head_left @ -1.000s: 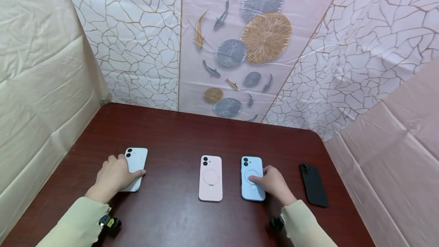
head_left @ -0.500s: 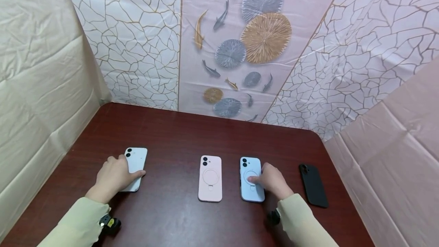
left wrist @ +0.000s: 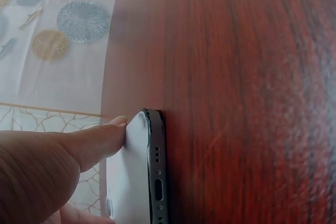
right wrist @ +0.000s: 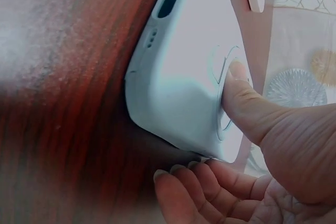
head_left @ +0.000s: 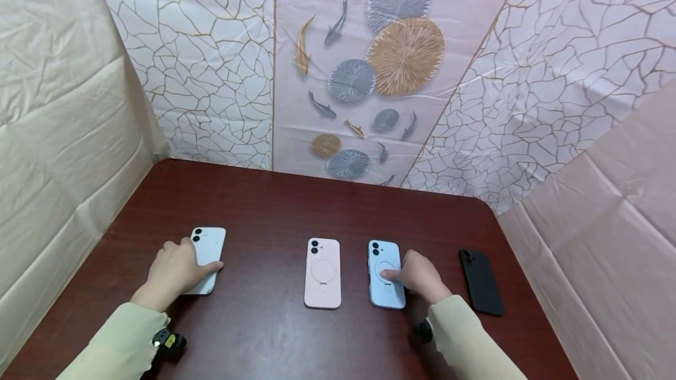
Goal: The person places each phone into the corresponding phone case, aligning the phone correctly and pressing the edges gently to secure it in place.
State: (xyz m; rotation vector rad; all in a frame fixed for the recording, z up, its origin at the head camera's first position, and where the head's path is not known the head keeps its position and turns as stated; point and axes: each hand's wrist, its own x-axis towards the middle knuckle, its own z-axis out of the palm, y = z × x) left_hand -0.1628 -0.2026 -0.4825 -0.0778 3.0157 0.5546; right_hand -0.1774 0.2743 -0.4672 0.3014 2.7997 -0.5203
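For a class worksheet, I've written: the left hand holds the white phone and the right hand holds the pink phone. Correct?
Not quite: the head view shows the right hand holding the blue phone, not the pink phone. The rest stands.

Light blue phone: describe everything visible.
The light blue phone lies back up on the dark red table, right of the pink phone. Smooth, plastic-looking, it shows two lenses at its far-left corner, a thin ring and a port opening. The right hand holds it, thumb on the ring, fingers at its right edge.
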